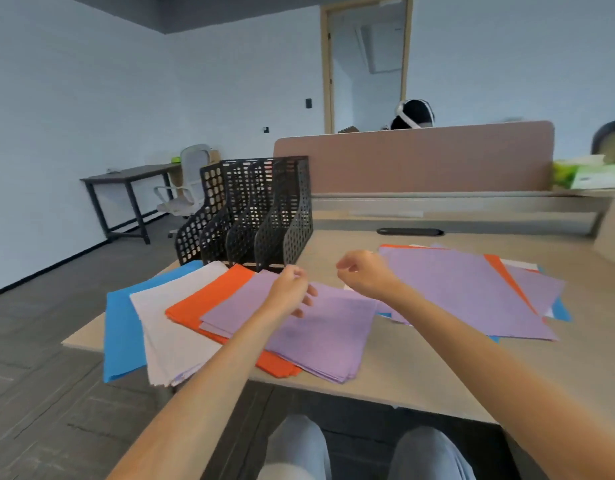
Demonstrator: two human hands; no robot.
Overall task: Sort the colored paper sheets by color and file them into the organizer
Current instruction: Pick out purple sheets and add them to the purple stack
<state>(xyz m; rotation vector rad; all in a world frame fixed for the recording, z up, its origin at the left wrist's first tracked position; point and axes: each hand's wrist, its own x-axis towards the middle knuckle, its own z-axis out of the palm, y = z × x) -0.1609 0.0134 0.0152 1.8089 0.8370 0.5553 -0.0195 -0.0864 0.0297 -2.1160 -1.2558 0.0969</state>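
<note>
Four sorted piles (209, 299) laid out; mesh organizer (257, 209) not filled yet; mixed pile (472, 292) left unsorted. Left hand (292, 292), right hand (363, 275): fingers loosely curled, nothing held.

sorted paper stacks (230, 317) fanned flat, mixed sheets (472, 292) right, black organizer (254, 216) upright

On the table (420, 375) the organizer (257, 216) stands at the far left. Just near of it four stacks (181, 327) lie fanned, each overlapping the one to its left, and the leftmost juts past the table's edge. A loose pile (472, 292) lies to the right, meeting the rightmost stack, with the left hand (288, 292) over that stack and the right hand (365, 275) over the join. A divider (420, 161) stands along the far edge, a box (586, 174) at its right end; a side table (126, 174) and chair (188, 181) stand far left.
</note>
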